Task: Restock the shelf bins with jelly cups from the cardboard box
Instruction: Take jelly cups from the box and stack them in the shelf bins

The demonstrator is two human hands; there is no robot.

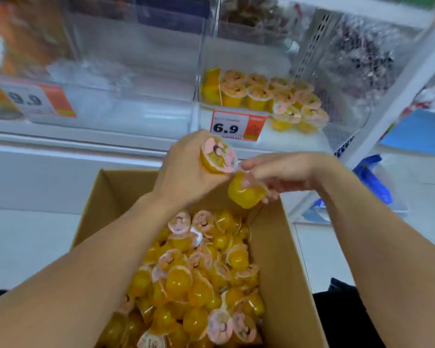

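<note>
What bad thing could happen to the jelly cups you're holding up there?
The right hand only pinches its jelly cup from above, with the cup hanging tilted, so it could slip and drop back into the cardboard box. The left hand grips another cup right beside it, so the two might bump. The shelf bin already holds cups packed close, so new ones could knock some over.
</note>
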